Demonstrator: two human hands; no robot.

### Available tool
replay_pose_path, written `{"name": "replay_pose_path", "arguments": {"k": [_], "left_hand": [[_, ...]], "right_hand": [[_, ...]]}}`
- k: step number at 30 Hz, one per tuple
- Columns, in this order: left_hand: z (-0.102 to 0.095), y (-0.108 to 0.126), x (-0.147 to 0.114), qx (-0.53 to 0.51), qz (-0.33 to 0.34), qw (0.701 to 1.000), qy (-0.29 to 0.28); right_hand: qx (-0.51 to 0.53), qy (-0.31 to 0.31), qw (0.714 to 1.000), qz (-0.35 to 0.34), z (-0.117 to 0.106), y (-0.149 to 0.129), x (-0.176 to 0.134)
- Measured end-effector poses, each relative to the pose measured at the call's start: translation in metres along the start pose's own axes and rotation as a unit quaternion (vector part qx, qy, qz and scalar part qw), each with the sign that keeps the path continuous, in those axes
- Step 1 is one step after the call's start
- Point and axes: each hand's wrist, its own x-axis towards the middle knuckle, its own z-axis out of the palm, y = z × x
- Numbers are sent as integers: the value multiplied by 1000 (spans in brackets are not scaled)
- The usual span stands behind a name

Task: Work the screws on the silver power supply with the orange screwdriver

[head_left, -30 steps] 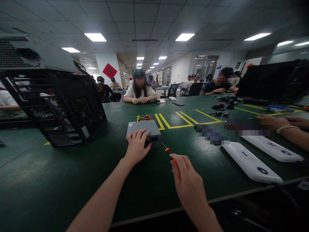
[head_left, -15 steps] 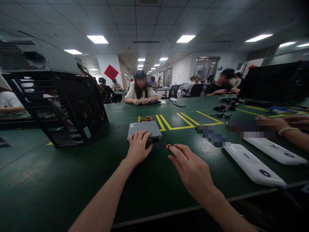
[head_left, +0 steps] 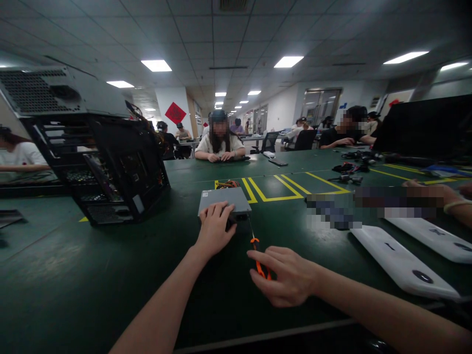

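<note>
A grey computer power supply (head_left: 241,197) rests on the green table, a bundle of coloured cables (head_left: 228,184) behind it. My left hand (head_left: 216,228) grips its near left part, fingers over the top and thumb low at the front. My right hand (head_left: 285,275) holds a screwdriver (head_left: 262,268) with an orange and black handle between thumb and fingers. Its thin shaft points up at the right front corner of the power supply. Whether the tip touches a screw is too small to tell.
An open black computer case (head_left: 125,167) with another silver power supply (head_left: 92,93) on top stands left. White devices (head_left: 401,263), a blurred-out phone-like item (head_left: 328,211) and loose cables (head_left: 356,160) lie right. A person (head_left: 221,142) sits opposite; another person's hand (head_left: 433,194) is at right.
My right hand has come down and turned, so the screwdriver's handle now shows and its shaft stands steeper. The left hand stays on the power supply. The view has shifted slightly.
</note>
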Motion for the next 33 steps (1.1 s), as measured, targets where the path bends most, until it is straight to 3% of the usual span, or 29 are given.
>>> {"name": "replay_pose_path", "arguments": {"k": [3, 10, 13, 18, 24, 30, 33], "left_hand": [[0, 1, 0, -1, 0, 1000, -1], [0, 1, 0, 3, -1, 1000, -1], [2, 1, 0, 6, -3, 1000, 1], [2, 1, 0, 8, -1, 1000, 5], [1, 2, 0, 3, -2, 1000, 1], [1, 2, 0, -2, -7, 1000, -2], [0, 3, 0, -4, -7, 1000, -4]], "right_hand": [[17, -12, 1000, 3, -3, -3, 1], [92, 95, 987, 93, 7, -5, 2], [130, 79, 984, 96, 5, -3, -1], [78, 45, 992, 87, -2, -1, 1], [176, 148, 960, 158, 5, 0, -1], [127, 84, 981, 118, -2, 0, 1], [119, 93, 980, 126, 0, -1, 3]]}}
